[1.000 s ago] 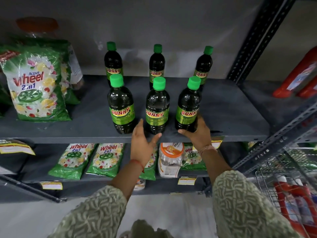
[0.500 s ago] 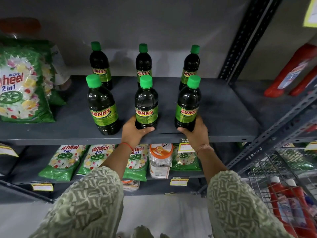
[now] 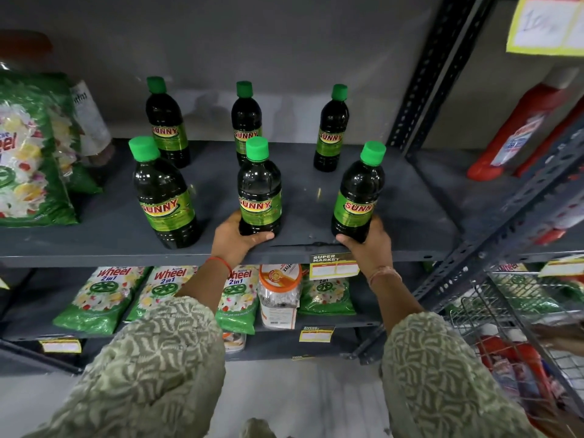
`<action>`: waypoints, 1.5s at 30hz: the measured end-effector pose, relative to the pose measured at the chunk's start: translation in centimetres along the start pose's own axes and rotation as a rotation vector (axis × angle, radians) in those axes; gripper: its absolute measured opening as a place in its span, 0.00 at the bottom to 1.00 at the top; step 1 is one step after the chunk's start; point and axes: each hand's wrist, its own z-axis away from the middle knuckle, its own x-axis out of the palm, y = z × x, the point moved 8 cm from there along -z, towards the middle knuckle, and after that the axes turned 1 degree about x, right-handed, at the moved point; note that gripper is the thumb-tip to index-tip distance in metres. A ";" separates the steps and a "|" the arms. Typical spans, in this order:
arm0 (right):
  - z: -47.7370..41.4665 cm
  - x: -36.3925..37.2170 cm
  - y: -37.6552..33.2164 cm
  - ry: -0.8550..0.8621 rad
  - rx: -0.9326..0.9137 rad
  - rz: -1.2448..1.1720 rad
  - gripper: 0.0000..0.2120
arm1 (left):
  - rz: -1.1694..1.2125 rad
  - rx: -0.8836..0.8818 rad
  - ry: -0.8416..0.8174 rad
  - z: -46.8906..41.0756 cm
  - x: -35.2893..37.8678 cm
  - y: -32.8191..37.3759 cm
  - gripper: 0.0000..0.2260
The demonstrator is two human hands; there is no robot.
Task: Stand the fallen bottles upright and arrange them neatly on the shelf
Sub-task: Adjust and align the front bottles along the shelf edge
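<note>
Several dark bottles with green caps and green SUNNY labels stand upright on the grey shelf point(image 3: 410, 216) in two rows. My left hand point(image 3: 235, 240) wraps the base of the front middle bottle point(image 3: 259, 191). My right hand point(image 3: 368, 248) grips the base of the front right bottle point(image 3: 358, 197). The front left bottle point(image 3: 162, 197) stands free near the shelf's front edge. Behind stand the back left bottle point(image 3: 166, 124), the back middle bottle point(image 3: 246, 121) and the back right bottle point(image 3: 331, 131).
A green Wheel detergent bag point(image 3: 28, 153) stands at the shelf's left. Red bottles point(image 3: 518, 131) lie on the neighbouring shelf to the right. Below are more Wheel packs point(image 3: 101, 298), an orange-lidded jar point(image 3: 278, 295) and a wire basket point(image 3: 518, 327).
My left hand has closed on the front middle bottle. The right hand has slid the front right bottle rightward, widening the gaps in the front row.
</note>
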 end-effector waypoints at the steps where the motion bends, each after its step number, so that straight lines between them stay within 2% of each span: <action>1: 0.0 0.0 0.0 -0.001 0.000 0.001 0.30 | 0.003 -0.001 0.000 0.0 0.0 0.0 0.26; 4: -0.1 0.1 0.3 -0.007 0.001 -0.006 0.32 | -0.018 0.008 -0.007 0.0 0.1 0.1 0.26; 6: 0.4 0.0 0.3 0.012 0.000 -0.048 0.37 | -0.026 0.020 0.004 0.2 0.1 0.2 0.27; 8: 2.0 -0.3 0.0 0.123 -0.016 -0.059 0.43 | -0.011 0.030 0.049 0.8 -0.4 0.2 0.28; 10: 4.8 -0.2 -2.1 0.269 -0.155 0.004 0.39 | -0.021 0.063 0.111 1.9 -1.3 -0.3 0.28; 12: 7.2 1.7 -4.9 0.304 -0.349 0.063 0.33 | -0.091 0.119 0.211 3.4 -2.7 -1.0 0.26; 14: 7.7 5.1 -6.6 0.177 -0.423 0.065 0.31 | -0.154 0.162 0.388 5.0 -4.8 -1.7 0.28; 16: 6.8 8.3 -7.5 -0.032 -0.320 -0.010 0.36 | -0.215 0.157 0.599 6.1 -7.5 -2.6 0.36; 18: 5.4 10.7 -7.5 -0.172 -0.168 -0.067 0.46 | -0.218 0.099 0.703 6.4 -9.9 -3.6 0.44; 20: 4.2 12.1 -8.0 -0.243 -0.103 -0.078 0.47 | -0.202 -0.015 0.662 5.6 -11.7 -4.7 0.48; 22: 3.4 12.8 -8.3 -0.255 -0.077 -0.083 0.42 | -0.221 -0.054 0.553 4.4 -12.3 -5.4 0.48; 27: 3.1 13.5 -7.4 -0.176 -0.021 -0.054 0.34 | -0.268 0.003 0.493 2.8 -12.8 -4.9 0.30; 29: 3.3 13.3 -7.4 -0.152 -0.013 -0.035 0.33 | -0.252 0.022 0.498 2.6 -13.0 -4.8 0.28; 39: 4.6 14.5 -8.4 -0.132 -0.046 0.051 0.32 | -0.217 -0.014 0.566 1.8 -16.7 -6.5 0.29; 45: 4.8 14.6 -8.7 -0.135 -0.048 0.061 0.32 | -0.184 -0.101 0.561 1.6 -18.0 -7.4 0.32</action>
